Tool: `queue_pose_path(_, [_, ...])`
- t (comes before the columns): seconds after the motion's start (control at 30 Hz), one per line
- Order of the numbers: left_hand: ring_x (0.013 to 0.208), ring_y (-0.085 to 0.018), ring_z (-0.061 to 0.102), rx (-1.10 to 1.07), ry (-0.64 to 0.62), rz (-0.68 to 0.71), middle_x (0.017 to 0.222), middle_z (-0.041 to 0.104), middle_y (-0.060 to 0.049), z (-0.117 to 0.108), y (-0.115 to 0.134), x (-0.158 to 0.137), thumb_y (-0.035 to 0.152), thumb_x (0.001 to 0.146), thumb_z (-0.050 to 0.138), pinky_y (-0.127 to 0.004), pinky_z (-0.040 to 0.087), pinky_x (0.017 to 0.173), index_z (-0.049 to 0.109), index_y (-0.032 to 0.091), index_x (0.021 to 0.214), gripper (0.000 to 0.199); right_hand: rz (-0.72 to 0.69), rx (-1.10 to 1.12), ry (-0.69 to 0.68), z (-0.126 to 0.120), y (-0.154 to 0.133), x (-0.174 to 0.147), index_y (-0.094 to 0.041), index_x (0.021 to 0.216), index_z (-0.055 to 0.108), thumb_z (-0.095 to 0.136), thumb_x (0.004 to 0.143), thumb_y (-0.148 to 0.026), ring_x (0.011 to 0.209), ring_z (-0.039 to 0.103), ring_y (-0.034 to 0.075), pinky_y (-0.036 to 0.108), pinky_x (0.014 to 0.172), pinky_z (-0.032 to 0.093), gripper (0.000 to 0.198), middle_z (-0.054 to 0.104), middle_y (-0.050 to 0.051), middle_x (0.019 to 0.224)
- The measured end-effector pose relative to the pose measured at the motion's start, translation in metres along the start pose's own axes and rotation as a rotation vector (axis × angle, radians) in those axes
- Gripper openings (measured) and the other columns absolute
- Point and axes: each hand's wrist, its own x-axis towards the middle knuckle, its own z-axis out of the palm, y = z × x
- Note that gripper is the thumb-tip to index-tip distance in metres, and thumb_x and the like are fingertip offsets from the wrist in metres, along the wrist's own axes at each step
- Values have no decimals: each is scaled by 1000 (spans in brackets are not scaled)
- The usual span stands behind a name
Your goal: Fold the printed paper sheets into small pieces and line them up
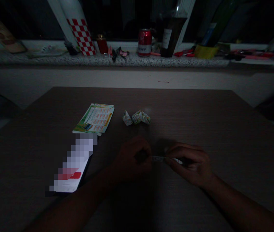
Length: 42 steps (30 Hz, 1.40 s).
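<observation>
A narrow folded paper strip (158,159) stretches between my two hands, low over the table. My left hand (134,158) is closed, its fingertips pinching the strip's left end. On the other side, my right hand (191,162) pinches the strip between thumb and fingers, and a pale bit of it shows past the thumb. Beyond the hands lie several small folded paper pieces (141,117) with printed patterns. To the left is a stack of printed paper sheets (95,119), green and white with calendar grids. The light is dim, so the fingertips are hard to make out.
A lit phone (71,180), partly pixelated, lies by my left forearm. The dark wooden table (199,112) meets a wall at the back. Along the windowsill (127,61) stand a red can (144,43), a checkered bottle (82,37), a dark bottle (172,37) and small clutter.
</observation>
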Motion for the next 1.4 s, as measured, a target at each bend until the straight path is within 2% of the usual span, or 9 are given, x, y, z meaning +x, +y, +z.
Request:
queue_pose_path(0.07, [71,-13,57,-24,-8,-47,76,60,-1,-1,-1,-1,16,76,60,-25,44,66,59,16,76,1,22,8,13,0,-1,1,-18,79,65,65,77,-5,63,65,16,29,58,52,13,68,5,71])
queue_pose_path(0.17, [73,-14,60,-62,-70,-76,80,65,-2,0,-2,-2,23,81,63,-25,46,67,65,16,85,9,29,4,8,1,1,1,-18,79,65,65,77,-8,63,65,16,29,58,52,11,68,4,71])
queue_pose_path(0.27, [72,-13,63,-81,-113,-137,80,70,-1,2,-1,-3,24,86,60,-23,46,66,69,18,86,11,78,-20,6,3,3,-1,-18,80,65,67,77,-11,61,65,15,26,56,52,8,69,3,70])
queue_pose_path(0.43, [64,-12,64,-126,-88,-253,74,73,1,2,3,-2,24,85,64,-21,46,61,73,19,85,11,203,-78,35,7,2,-1,-18,81,68,72,75,-16,54,64,11,18,49,50,8,71,0,67])
queue_pose_path(0.67, [54,-10,59,-154,-46,-304,62,68,2,5,4,-2,28,85,63,-19,43,53,74,18,83,15,351,47,119,10,1,0,-18,81,66,74,72,-21,52,66,13,20,45,51,13,72,1,64])
queue_pose_path(0.87, [42,-7,49,-229,-55,-433,49,58,5,6,6,-1,32,84,63,-16,35,43,73,16,81,19,359,94,135,11,2,-1,-19,87,64,74,72,-19,53,67,13,20,46,52,18,72,0,65])
queue_pose_path(1.03, [41,-7,48,-262,-120,-532,48,55,6,8,4,-1,36,82,65,-16,34,42,70,16,80,21,336,34,121,10,1,0,-19,87,65,73,72,-19,53,65,13,20,47,52,17,71,0,65])
queue_pose_path(1.2, [46,-7,51,-306,-220,-535,54,59,5,9,1,-2,33,83,63,-16,34,45,69,16,88,18,344,-15,187,8,1,1,-19,82,67,74,70,-19,49,61,11,18,44,49,14,69,-1,61])
queue_pose_path(1.4, [50,-8,52,-301,-329,-461,58,60,4,10,-2,-3,37,86,58,-17,34,47,64,15,82,23,389,48,192,9,2,2,-17,82,69,72,74,-22,49,62,11,18,44,49,10,70,0,60])
